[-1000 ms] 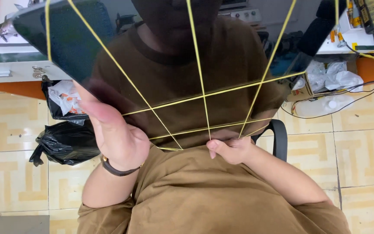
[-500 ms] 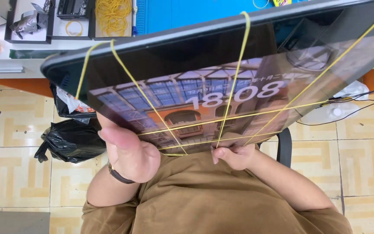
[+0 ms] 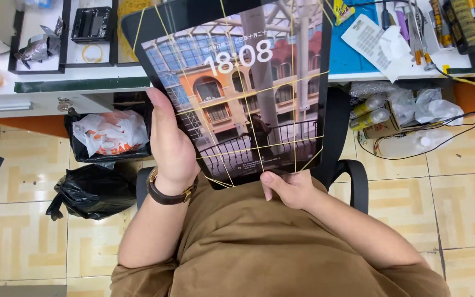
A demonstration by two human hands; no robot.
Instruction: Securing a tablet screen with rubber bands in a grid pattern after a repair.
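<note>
I hold a large black tablet (image 3: 232, 88) upright over my lap. Its screen is lit with a picture of a building, and several yellow rubber bands (image 3: 259, 146) cross it. My left hand (image 3: 169, 146) grips the tablet's left edge, thumb along the side; a dark watch sits on that wrist. My right hand (image 3: 284, 190) pinches the tablet's bottom edge, where the bands meet. Both forearms are bare below brown sleeves.
A white workbench (image 3: 78, 74) runs across the top, with black trays (image 3: 37, 36), a blue mat (image 3: 353, 52), paper and tools. Below it are black rubbish bags (image 3: 92, 190), plastic bottles (image 3: 372, 110), cables (image 3: 446, 132) and a black chair arm (image 3: 355, 181) on the tiled floor.
The tablet has swung from nearly flat to upright facing me, and its screen lit up. My left hand shifted onto the left edge; my right hand stayed at the bottom edge.
</note>
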